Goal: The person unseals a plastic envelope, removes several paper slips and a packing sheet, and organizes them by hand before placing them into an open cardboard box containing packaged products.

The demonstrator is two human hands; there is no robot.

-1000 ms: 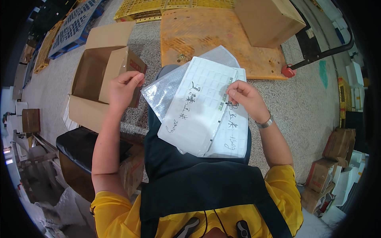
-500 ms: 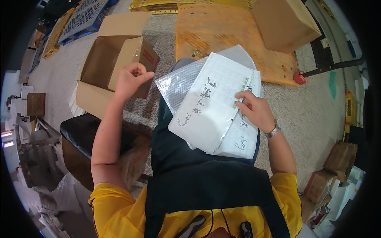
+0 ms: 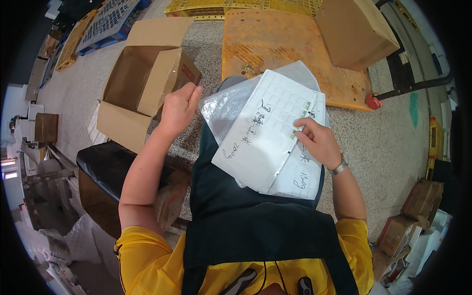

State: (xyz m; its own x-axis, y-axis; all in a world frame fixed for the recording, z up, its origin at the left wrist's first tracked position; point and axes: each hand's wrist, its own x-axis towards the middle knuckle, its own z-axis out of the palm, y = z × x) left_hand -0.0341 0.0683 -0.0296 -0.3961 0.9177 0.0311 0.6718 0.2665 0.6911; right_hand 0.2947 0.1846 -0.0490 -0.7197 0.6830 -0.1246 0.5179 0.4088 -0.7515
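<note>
Two white, grid-patterned sheets (image 3: 260, 132) lie overlapping on the person's lap (image 3: 209, 179), each with black handwriting; a narrow green-and-white printed strip (image 3: 293, 133) runs near the upper one's right edge. The right hand (image 3: 317, 141) has bent fingertips at that edge, whether gripping one cannot tell. The left hand (image 3: 181, 109) is curled closed beside a silvery sheet (image 3: 226, 110), its inside hidden. Beyond, an open cardboard box (image 3: 160, 81) bears red print, near an orange platform (image 3: 275, 42) above speckled floor (image 3: 366, 147).

L grip (image 3: 181, 110) curled fist-like; R grip (image 3: 318, 142) half-curled; both arms (image 3: 141, 184) fwd.
</note>
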